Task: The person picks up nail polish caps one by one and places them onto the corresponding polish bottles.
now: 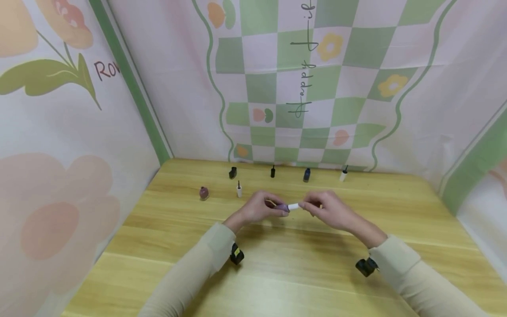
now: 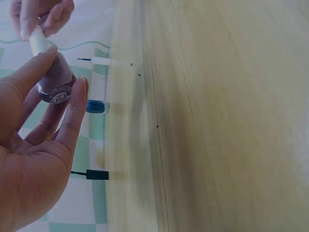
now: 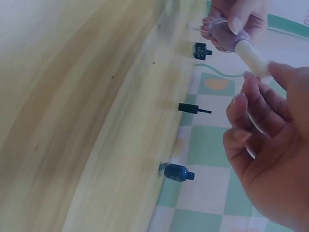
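My left hand (image 1: 258, 207) grips a purple nail polish bottle (image 2: 58, 76) between thumb and fingers, its round base label facing the left wrist camera. The bottle is tilted above the table, its white cap (image 3: 251, 59) pointing right. At the cap's far end, the thumb and forefinger of my right hand (image 1: 330, 210) pinch it. The cap sits against the bottle's neck, and no brush shows between them. The other fingers of the right hand are loosely curled, as the right wrist view shows.
On the wooden table (image 1: 277, 264) stand an uncapped mauve bottle (image 1: 203, 193) and a white brush cap (image 1: 239, 191) at left. Along the back edge are a black bottle (image 1: 233, 173), a black brush cap (image 1: 273, 172), a dark blue bottle (image 1: 306, 175) and another white brush cap (image 1: 343, 176).
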`<state>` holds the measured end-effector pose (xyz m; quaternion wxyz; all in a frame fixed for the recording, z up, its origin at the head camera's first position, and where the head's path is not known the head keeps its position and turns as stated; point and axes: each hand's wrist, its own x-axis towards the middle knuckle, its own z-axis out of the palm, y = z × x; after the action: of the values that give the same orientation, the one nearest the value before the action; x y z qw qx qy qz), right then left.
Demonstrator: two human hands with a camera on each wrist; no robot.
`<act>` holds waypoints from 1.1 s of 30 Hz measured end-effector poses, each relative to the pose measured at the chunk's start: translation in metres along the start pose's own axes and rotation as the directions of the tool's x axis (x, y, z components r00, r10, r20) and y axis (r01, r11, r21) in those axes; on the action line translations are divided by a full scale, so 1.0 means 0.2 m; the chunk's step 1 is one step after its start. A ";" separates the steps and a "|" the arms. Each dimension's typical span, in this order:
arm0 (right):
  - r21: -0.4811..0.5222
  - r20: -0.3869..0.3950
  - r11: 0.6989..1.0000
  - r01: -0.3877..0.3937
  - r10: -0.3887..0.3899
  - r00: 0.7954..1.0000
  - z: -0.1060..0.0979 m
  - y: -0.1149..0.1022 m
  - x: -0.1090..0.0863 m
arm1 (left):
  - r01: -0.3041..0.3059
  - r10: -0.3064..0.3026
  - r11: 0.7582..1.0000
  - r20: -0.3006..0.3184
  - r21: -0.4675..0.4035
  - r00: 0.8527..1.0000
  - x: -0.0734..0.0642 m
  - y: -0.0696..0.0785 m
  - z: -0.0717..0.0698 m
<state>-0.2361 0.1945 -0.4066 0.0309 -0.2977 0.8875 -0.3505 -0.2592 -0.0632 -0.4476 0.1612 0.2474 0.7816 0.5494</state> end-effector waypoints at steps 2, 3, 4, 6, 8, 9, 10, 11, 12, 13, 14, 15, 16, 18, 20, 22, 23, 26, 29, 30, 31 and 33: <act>-0.008 -0.006 1.000 0.006 -0.006 1.000 0.01 0.00 0.00 | -0.007 0.007 1.000 0.003 0.004 1.000 0.00 0.00 0.00; -0.007 -0.010 1.000 0.004 -0.004 1.000 0.01 -0.01 0.00 | -0.007 0.007 1.000 0.005 0.005 1.000 0.00 0.00 0.00; -0.009 -0.015 1.000 0.001 -0.001 1.000 0.01 0.00 -0.01 | -0.006 0.006 1.000 0.006 0.006 1.000 0.00 0.00 0.00; -0.004 -0.016 1.000 -0.004 0.004 1.000 0.01 0.00 -0.01 | -0.004 0.004 1.000 0.006 0.005 1.000 0.00 -0.01 0.00; -0.002 -0.011 1.000 -0.006 0.006 1.000 0.01 0.00 -0.01 | -0.001 0.001 1.000 0.006 -0.003 1.000 0.00 -0.01 0.00; -0.006 -0.008 1.000 -0.003 0.003 1.000 0.00 0.00 -0.01 | 0.000 0.000 1.000 0.006 -0.007 1.000 0.00 -0.01 0.00; -0.010 -0.002 1.000 0.002 -0.002 1.000 0.00 0.00 -0.01 | 0.000 0.000 1.000 0.005 -0.010 1.000 0.00 -0.01 0.00; -0.013 0.005 1.000 0.008 -0.008 1.000 0.00 0.00 -0.01 | 0.002 -0.002 1.000 0.005 -0.012 1.000 0.00 -0.01 0.00; -0.018 0.007 1.000 0.012 -0.012 1.000 0.00 0.00 -0.01 | 0.002 -0.002 1.000 0.007 -0.013 1.000 0.00 -0.01 0.00; -0.022 0.009 1.000 0.016 -0.016 1.000 0.00 0.00 0.00 | 0.001 -0.001 1.000 0.008 -0.012 1.000 0.00 -0.01 0.00; -0.028 0.009 0.999 0.020 -0.020 1.000 0.00 0.00 0.00 | -0.001 0.001 1.000 0.008 -0.008 1.000 0.00 -0.01 0.00; -0.031 0.010 0.999 0.021 -0.020 1.000 0.00 0.00 0.00 | -0.002 0.002 1.000 0.008 -0.003 1.000 0.00 -0.01 0.00; -0.035 0.010 0.999 0.019 -0.019 1.000 0.01 0.00 0.00 | -0.005 0.005 1.000 0.007 0.002 1.000 0.00 -0.01 0.00; -0.036 0.006 0.999 0.011 -0.010 1.000 0.02 0.00 0.00 | -0.012 0.012 1.000 0.009 0.008 1.000 0.00 -0.01 0.01; -0.036 -0.002 0.999 0.004 -0.004 1.000 0.02 0.00 0.00 | -0.019 0.019 1.000 0.011 0.014 1.000 0.00 -0.01 0.00; -0.030 -0.011 1.000 -0.003 0.003 1.000 0.02 0.00 -0.01 | -0.021 0.020 1.000 0.014 0.014 1.000 0.00 -0.01 0.00; -0.026 -0.012 1.000 -0.002 0.002 1.000 0.02 0.00 -0.01 | -0.018 0.017 1.000 0.015 0.011 1.000 0.00 -0.01 0.00; -0.020 -0.011 1.000 0.004 -0.005 1.000 0.02 0.01 0.00 | -0.007 0.007 1.000 0.013 0.000 1.000 0.00 -0.01 0.00; -0.023 0.007 0.999 0.022 -0.022 1.000 0.02 0.01 0.00 | 0.000 0.000 1.000 0.009 -0.005 1.000 -0.01 -0.01 0.00; -0.027 0.010 0.999 0.023 -0.023 1.000 0.02 0.01 0.00 | -0.002 0.002 1.000 0.007 -0.002 1.000 -0.01 -0.01 0.00; -0.031 0.012 0.999 0.025 -0.025 1.000 0.02 0.01 0.00 | -0.004 0.004 1.000 0.007 0.000 1.000 -0.01 -0.01 0.00; -0.043 0.016 0.999 0.028 -0.028 0.999 0.02 0.01 0.00 | -0.009 0.009 1.000 0.009 0.011 1.000 -0.01 -0.01 0.01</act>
<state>-0.2361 0.1936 -0.4110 0.0262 -0.3133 0.8903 -0.3295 -0.2576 -0.0636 -0.4491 0.1608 0.2541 0.7829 0.5446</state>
